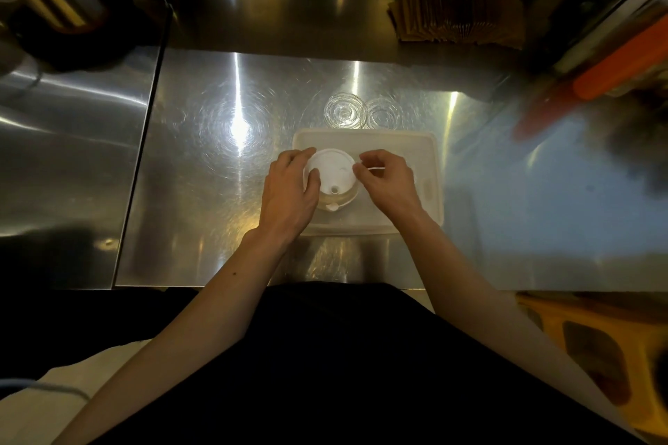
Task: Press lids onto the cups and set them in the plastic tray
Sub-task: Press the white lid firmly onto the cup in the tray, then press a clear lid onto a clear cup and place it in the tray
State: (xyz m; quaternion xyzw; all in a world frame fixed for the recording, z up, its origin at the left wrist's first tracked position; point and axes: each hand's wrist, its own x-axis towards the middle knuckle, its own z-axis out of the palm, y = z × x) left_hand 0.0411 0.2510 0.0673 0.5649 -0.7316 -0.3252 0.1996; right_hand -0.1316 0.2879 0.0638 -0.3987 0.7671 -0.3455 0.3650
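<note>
A white lid [333, 170] with a small sip hole sits on top of a cup [338, 199] over the left half of the white plastic tray [432, 170]. My left hand [289, 191] wraps the lid's left edge, thumb on its near rim. On the lid's right edge my right hand [388, 179] pinches with its fingertips. Whether the cup rests on the tray floor or is held just above it cannot be told. Two clear cups [342, 110] [382, 114] stand side by side on the steel counter just behind the tray.
The steel counter [217, 163] spreads wide to the left of the tray. A stack of brown paper sleeves [459, 16] lies at the back right. Orange-topped containers [614, 65] crowd the right edge. A dark kettle-like vessel [54, 0] stands at the far left.
</note>
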